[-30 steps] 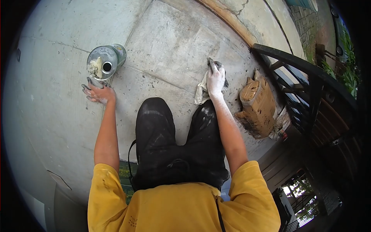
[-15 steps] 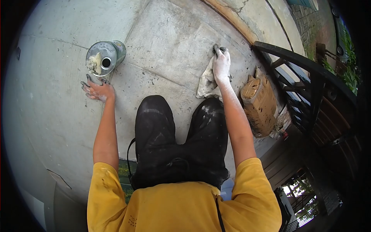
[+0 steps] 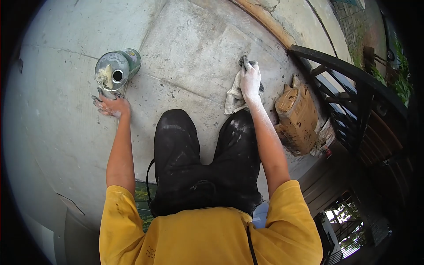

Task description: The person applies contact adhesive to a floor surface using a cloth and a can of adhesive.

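Note:
My left hand (image 3: 112, 105) is open, its blackened fingers spread on the concrete floor just below a metal can (image 3: 126, 62). A cream-coloured smear of paste (image 3: 104, 77) sits on the can's top beside a round dark opening. White powder coats my right hand (image 3: 251, 79), whose dark-tipped fingers are curled together. A dirty whitish rag (image 3: 234, 97) hangs from and bunches under that hand, in front of my right knee. The palm side is hidden, so anything else in the grip cannot be seen.
A brown package bound with tape (image 3: 297, 119) stands right of my right forearm. Beyond it is a dark slatted wooden bench (image 3: 353, 75). My black-trousered knees (image 3: 176, 132) rest close to the concrete floor (image 3: 190, 48), which has seams and dark specks.
My right hand has shifted slightly down and left, with the rag bunched closer under it. My left hand stays spread by the can; the view has moved slightly.

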{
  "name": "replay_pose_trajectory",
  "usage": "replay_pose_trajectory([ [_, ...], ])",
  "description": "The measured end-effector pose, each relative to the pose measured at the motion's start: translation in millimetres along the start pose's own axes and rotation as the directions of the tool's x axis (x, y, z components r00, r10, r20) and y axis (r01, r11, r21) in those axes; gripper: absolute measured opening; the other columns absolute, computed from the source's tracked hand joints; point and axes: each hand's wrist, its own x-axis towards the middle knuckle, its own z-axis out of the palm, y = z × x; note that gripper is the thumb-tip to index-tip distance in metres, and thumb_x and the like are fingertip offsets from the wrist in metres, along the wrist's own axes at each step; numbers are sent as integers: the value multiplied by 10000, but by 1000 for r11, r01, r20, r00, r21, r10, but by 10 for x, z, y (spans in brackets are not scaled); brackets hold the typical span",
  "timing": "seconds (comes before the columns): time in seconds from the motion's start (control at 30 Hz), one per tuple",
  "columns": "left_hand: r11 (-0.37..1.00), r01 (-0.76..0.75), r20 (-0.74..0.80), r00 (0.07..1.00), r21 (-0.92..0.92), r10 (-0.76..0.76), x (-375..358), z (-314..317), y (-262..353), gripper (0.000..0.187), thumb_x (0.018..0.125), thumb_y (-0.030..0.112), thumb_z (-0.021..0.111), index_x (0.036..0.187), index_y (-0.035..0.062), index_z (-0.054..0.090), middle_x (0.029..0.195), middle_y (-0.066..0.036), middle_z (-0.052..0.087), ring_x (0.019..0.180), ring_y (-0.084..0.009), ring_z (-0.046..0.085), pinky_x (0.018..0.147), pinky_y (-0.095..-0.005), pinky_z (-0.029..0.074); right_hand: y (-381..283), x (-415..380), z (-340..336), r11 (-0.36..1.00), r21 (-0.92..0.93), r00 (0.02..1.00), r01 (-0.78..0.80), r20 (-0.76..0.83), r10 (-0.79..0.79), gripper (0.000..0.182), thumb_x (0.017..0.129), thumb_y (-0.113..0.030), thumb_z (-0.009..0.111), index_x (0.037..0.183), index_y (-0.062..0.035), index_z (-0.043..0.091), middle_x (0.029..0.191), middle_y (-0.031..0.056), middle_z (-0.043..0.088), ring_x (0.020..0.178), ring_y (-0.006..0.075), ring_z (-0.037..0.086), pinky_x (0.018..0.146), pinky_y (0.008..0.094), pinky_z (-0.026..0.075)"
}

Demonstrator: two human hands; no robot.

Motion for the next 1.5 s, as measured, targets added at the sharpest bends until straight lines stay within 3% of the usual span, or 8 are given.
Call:
replay_pose_trajectory([
  [0.5,999,11,48,999,51,-13,2,-75,21,766,782,131,743,1431,43,345,1525,-241,301,1497,-324,154,1182,-539,111,36,363,65,996,88,981,2,-194,15,238,916,-168,628,1058,11,697,986,210,622,928,379,614,848,440,486],
  [0.8,998,-15,-21,1000,61,16,-28,-53,-13,764,773,109,760,1425,37,368,1511,-232,315,1455,-340,248,1160,-531,147,52,492,-40,990,97,977,-106,-174,122,231,884,-194,657,1000,1,696,1003,203,649,962,386,627,855,444,494],
  [0.93,998,-5,-9,1000,57,6,19,6,-11,767,778,127,755,1429,44,359,1518,-226,313,1470,-331,217,1171,-524,137,12,304,92,1000,10,994,-19,-112,20,229,860,-186,664,976,9,695,990,207,659,954,391,636,846,455,496],
  [1.1,995,-26,-21,999,100,28,16,1,-60,764,776,153,760,1420,50,361,1521,-228,315,1486,-323,187,1185,-521,130,86,632,-46,974,160,981,-163,-78,177,240,854,-190,656,984,10,680,982,231,668,971,411,630,862,457,492],
  [1.23,997,8,10,1000,72,-9,30,62,-52,815,766,167,772,1444,40,338,1527,-239,294,1488,-327,179,1186,-521,126,57,369,82,993,117,999,-29,-35,33,244,833,-174,673,977,22,681,966,228,676,958,414,638,867,458,495],
  [1.33,996,-1,19,1000,90,0,-16,18,-71,849,759,172,777,1461,37,320,1527,-234,301,1488,-327,176,1189,-520,120,185,714,-125,975,129,981,-181,-53,189,242,820,-167,684,978,16,692,985,228,681,968,397,647,866,451,498],
  [1.47,998,-23,7,1000,60,23,0,-12,-36,853,755,166,774,1463,33,317,1527,-227,305,1490,-327,169,1193,-518,110,226,419,180,999,3,996,-44,-76,44,263,816,-158,681,1019,7,701,1048,239,679,1020,383,645,894,442,494],
  [1.5,998,-26,14,1000,64,26,-17,-6,-43,853,755,166,774,1463,33,317,1527,-227,305,1490,-327,169,1193,-518,110,223,512,38,986,110,991,-127,55,122,278,808,-157,687,1035,1,706,1021,231,692,1007,380,656,895,429,501],
])
